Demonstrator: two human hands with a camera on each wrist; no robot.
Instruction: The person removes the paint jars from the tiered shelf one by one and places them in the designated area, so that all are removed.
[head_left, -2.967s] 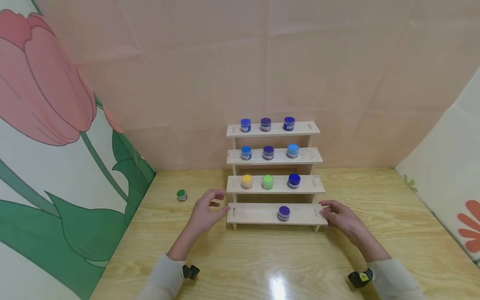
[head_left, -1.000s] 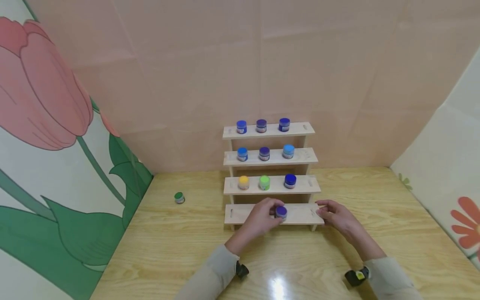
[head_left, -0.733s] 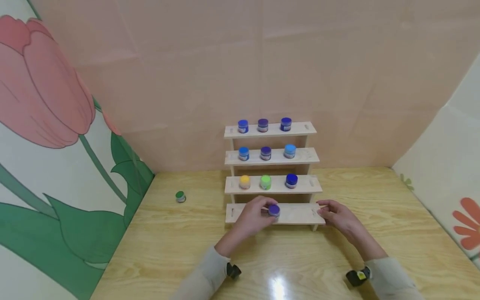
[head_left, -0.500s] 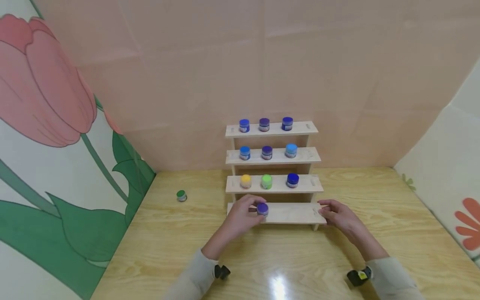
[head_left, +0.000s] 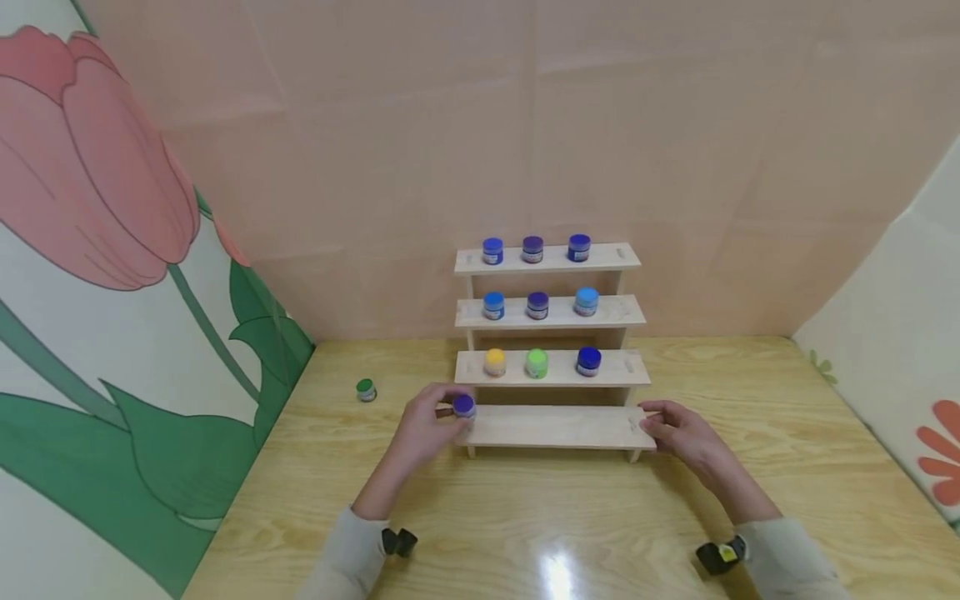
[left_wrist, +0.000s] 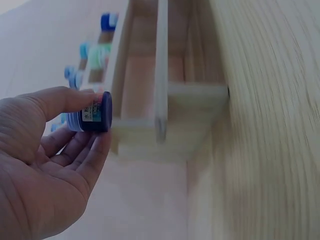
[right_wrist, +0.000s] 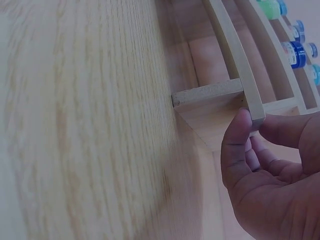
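A small paint jar with a purple lid point(head_left: 463, 406) is pinched between the thumb and fingers of my left hand point(head_left: 423, 429), at the left end of the lowest shelf point(head_left: 555, 427). In the left wrist view, the jar point(left_wrist: 92, 114) shows a printed label and dark lid, with the thumb on one side and fingers on the other. My right hand point(head_left: 684, 433) grips the right end of that same lowest shelf; the right wrist view shows thumb and fingertip on opposite faces of the board end point(right_wrist: 255, 112). No jar stands on this shelf.
The stepped wooden rack holds a yellow jar point(head_left: 494, 362), a light green jar point(head_left: 536, 364) and a dark blue jar point(head_left: 588, 362) on its second tier. More blue and purple jars point(head_left: 537, 306) stand above. A green-lidded jar point(head_left: 366, 390) sits on the table point(head_left: 480, 517), left of the rack.
My left hand has reached in, taken the purple-lidded jar from right of the lowest shelf's middle, and brought it left to the shelf's end. The right hand has stayed put.
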